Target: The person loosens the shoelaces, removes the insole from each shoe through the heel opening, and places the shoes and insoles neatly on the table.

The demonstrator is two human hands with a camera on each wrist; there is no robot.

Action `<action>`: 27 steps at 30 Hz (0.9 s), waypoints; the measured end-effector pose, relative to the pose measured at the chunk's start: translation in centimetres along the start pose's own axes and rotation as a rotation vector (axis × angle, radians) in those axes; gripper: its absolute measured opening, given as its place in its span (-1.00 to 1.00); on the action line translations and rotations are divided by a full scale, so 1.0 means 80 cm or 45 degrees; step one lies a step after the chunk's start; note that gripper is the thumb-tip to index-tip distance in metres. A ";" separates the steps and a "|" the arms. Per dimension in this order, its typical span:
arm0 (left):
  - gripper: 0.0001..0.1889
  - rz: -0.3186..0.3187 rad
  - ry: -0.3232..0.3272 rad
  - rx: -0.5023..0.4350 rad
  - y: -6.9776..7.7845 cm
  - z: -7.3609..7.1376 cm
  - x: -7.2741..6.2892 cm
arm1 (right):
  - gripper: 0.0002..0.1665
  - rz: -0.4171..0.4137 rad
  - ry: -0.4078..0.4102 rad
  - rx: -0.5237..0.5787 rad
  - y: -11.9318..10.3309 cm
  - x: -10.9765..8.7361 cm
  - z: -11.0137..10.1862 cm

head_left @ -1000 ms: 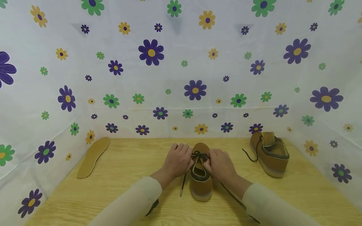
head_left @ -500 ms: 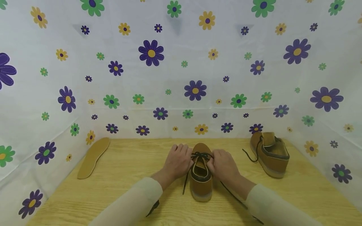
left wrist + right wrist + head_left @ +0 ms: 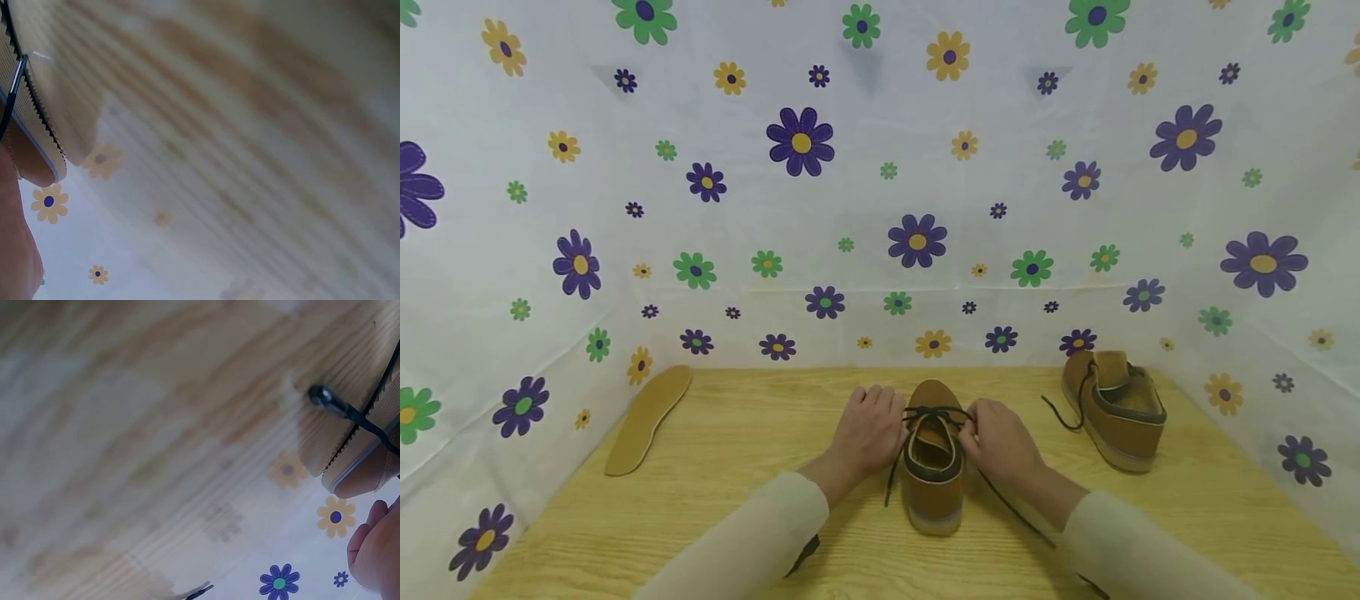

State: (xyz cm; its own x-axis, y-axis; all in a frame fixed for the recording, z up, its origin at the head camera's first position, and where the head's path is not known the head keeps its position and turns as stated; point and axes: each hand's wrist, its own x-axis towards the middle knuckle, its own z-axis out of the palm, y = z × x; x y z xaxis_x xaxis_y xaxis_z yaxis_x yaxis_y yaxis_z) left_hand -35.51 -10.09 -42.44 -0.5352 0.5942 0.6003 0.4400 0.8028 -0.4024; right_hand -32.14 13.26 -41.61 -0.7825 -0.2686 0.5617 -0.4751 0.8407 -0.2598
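A brown shoe point(image 3: 934, 497) stands upright, heel toward me, between my hands. Its dark shoelace point(image 3: 936, 411) has a knot with loops over the tongue and runs out to both sides. My left hand point(image 3: 867, 430) pinches the lace on the shoe's left, knuckles up. On the other side my right hand point(image 3: 1002, 440) grips the lace, slightly apart from the shoe. Loose lace ends hang below both hands. The fingertips are mostly hidden. In the right wrist view a lace tip point(image 3: 325, 397) dangles beside the shoe's sole point(image 3: 365, 434); the left wrist view catches the sole point(image 3: 34, 103) too.
A second brown shoe point(image 3: 1123, 437) stands at the back right, its lace trailing left. At the left lies a tan insole point(image 3: 647, 421). The wooden tabletop point(image 3: 760, 417) is bounded by a flowered white cloth point(image 3: 850, 200) at the back and sides.
My right hand has moved right, away from the shoe, drawing the lace out longer on that side. My left hand has shifted only slightly left.
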 end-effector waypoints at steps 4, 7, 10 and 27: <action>-0.79 0.008 -0.040 -0.010 -0.003 -0.001 -0.005 | -0.95 0.009 -0.043 -0.008 0.003 0.000 0.000; -0.79 0.031 -0.035 -0.025 -0.004 -0.002 -0.008 | -0.94 0.025 -0.080 0.008 0.005 -0.001 0.002; -0.80 0.041 -0.015 -0.038 -0.005 0.000 -0.011 | -0.95 0.027 -0.110 0.023 0.005 0.000 0.005; -0.80 0.081 0.234 -0.040 -0.006 0.008 -0.009 | -0.94 0.094 -0.140 0.110 0.003 -0.002 0.001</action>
State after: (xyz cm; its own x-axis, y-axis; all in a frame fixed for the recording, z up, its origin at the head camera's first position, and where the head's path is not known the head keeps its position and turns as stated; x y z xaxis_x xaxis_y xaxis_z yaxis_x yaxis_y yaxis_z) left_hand -35.82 -10.90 -43.14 -0.3662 0.6225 0.6917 0.4925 0.7603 -0.4235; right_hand -32.16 13.45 -41.80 -0.8537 -0.2613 0.4505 -0.4437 0.8178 -0.3666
